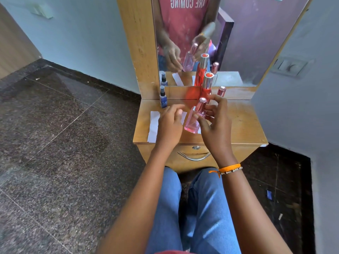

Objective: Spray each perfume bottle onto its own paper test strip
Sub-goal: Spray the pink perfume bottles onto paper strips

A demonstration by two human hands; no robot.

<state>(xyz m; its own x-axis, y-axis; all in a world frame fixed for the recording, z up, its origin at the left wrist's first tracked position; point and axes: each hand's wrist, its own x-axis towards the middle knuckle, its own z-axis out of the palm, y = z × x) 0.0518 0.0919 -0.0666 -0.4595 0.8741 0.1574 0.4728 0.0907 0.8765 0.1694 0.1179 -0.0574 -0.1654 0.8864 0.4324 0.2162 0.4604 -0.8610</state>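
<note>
My right hand (215,123) grips a pale pink perfume bottle (194,120) with a rose-gold cap, tilted above the wooden dresser top (244,123). My left hand (169,125) hovers beside it over white paper test strips (153,125), fingers loosely curled and holding nothing. A tall red bottle (207,87) with a silver cap stands behind. To its right, another pink-capped bottle (221,92) shows partly behind my fingers. A small dark blue spray bottle (163,98) stands at the back left.
A mirror (238,43) rises behind the dresser and reflects the bottles and hands. A drawer with a metal handle (194,156) sits below the top. Dark stone floor lies to the left. My knees in blue jeans are under the dresser edge.
</note>
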